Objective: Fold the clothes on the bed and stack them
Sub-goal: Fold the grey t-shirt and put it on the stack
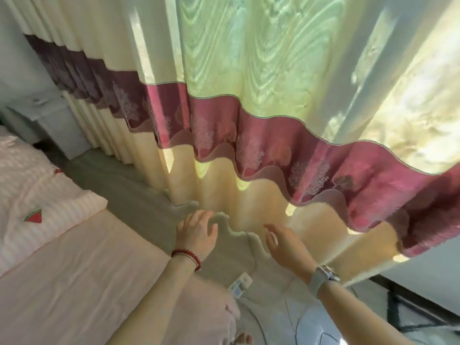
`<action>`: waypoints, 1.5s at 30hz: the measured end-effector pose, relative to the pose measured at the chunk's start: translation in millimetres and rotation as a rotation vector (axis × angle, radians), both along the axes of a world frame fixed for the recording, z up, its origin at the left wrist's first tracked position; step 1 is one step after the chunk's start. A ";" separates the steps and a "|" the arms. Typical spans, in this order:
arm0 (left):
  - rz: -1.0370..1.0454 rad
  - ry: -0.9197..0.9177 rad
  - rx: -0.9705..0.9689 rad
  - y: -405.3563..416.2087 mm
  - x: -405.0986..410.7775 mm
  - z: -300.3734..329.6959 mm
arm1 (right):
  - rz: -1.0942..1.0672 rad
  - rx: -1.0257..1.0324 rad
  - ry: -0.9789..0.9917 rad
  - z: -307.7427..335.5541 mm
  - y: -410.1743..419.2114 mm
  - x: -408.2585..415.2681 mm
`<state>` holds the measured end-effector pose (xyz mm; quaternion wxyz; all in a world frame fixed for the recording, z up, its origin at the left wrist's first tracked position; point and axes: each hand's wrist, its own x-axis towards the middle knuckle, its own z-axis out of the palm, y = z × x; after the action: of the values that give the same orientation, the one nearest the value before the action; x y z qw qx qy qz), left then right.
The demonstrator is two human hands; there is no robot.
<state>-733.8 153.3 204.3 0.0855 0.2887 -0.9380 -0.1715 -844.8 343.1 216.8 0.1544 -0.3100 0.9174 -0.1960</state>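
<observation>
Head view gives me both hands raised in front of the curtain, neither one holding anything. I see the left hand with its fingers relaxed and slightly spread, palm turned down, a red bead bracelet on its wrist. Just right of it the right hand is also loose and open, fingers pointing up toward the curtain hem, with a grey wristwatch on that wrist. The two hands are near each other but apart, with the wavy lower edge of the curtain showing in the gap between them.

Above and beyond both hands hangs the cream curtain with its pink embroidered band running across. Left of the left hand lies the bed, covered in a pale pink sheet; further left and up from that hand sits a pink striped duvet with a watermelon-slice motif, lying bunched on the bed. I cannot pick out any separate garments on the bed from here. Below the hands, between the two forearms, a small white remote control lies on the grey floor, and bare toes show at the bottom edge, below the left forearm.
</observation>
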 end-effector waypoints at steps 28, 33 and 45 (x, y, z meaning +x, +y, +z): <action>0.878 -0.121 0.178 -374.8 -141.6 -5.0 | 1.005 0.156 0.020 -1.5 -547.2 -246.3; 1.037 -0.126 0.120 -400.9 -92.5 11.6 | 1.167 0.117 -0.006 0.5 -610.7 -213.2; 1.289 -0.177 0.157 -622.8 66.3 -6.9 | 1.351 0.108 0.026 -11.1 -878.4 -53.1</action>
<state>-667.5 -469.4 197.4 0.0725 0.8114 -0.5653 -0.1294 -897.9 -535.3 205.7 0.2472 -0.8095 0.5325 -0.0068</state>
